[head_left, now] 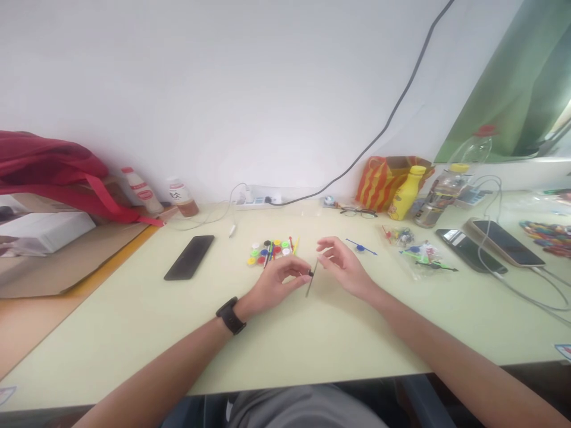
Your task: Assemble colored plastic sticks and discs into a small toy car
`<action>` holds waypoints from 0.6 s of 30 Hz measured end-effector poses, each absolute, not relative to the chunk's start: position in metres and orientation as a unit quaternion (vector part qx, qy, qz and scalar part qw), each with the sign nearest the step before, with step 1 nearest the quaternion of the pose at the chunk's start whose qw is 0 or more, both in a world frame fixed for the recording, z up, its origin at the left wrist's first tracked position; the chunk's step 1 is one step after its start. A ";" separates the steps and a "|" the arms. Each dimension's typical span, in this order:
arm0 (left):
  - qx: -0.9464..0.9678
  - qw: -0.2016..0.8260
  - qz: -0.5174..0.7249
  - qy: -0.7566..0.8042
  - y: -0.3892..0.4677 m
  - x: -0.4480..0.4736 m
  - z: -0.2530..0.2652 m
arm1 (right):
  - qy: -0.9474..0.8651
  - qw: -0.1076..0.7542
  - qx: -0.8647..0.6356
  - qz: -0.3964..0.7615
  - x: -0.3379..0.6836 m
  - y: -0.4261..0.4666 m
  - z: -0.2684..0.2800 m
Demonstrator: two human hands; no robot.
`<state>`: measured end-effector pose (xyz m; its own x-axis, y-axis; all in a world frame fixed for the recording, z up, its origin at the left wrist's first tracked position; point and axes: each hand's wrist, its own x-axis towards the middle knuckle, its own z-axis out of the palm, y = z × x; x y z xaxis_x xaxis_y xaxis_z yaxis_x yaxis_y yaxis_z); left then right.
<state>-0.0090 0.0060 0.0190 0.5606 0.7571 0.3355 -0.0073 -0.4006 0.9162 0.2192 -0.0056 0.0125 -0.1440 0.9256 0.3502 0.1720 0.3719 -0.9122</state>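
Dark, thin, straight rod (313,276), material unclear, held aslant above a pale yellow-green tabletop (267,351), near the middle of the work area. Left hand (282,284), black watch (231,315) on its wrist: thumb and fingertips pinched on a small black nub (311,273) partway along the rod. Whether nub and rod are one part, joined or merely touching: too small to tell. Right hand (344,267): fingers loosely curled, thumb and forefinger by the rod's upper end. Contact there unclear; cannot say whether it grips anything.

Beyond the left hand, a cluster of round, multicoloured discs (261,260), slim coloured sticks among them. Past the right hand, a slender blue arrow-tipped bar with a round blue hub (360,248) lies alone. Farther right, clear plastic bags of small coloured parts (426,264). Well to the left, a flat black smartphone (189,257).

Step in hand, as I judge it: rod and nub being lined up or adjusted between both hands. Next move would seem to call for a steady left pinch, the right fingertips settled squarely on the rod, and light pressure; so thin a part could twist or slip.
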 end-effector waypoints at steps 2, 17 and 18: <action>0.710 0.503 0.409 0.274 0.008 -0.009 0.017 | -0.681 0.515 -0.423 0.305 0.221 -0.008 0.016; 0.667 0.524 0.433 0.305 0.013 -0.012 0.016 | -0.700 0.416 -0.368 0.449 0.221 -0.011 0.017; 0.668 0.522 0.433 0.305 0.013 -0.012 0.016 | -0.689 0.429 -0.367 0.455 0.221 -0.011 0.018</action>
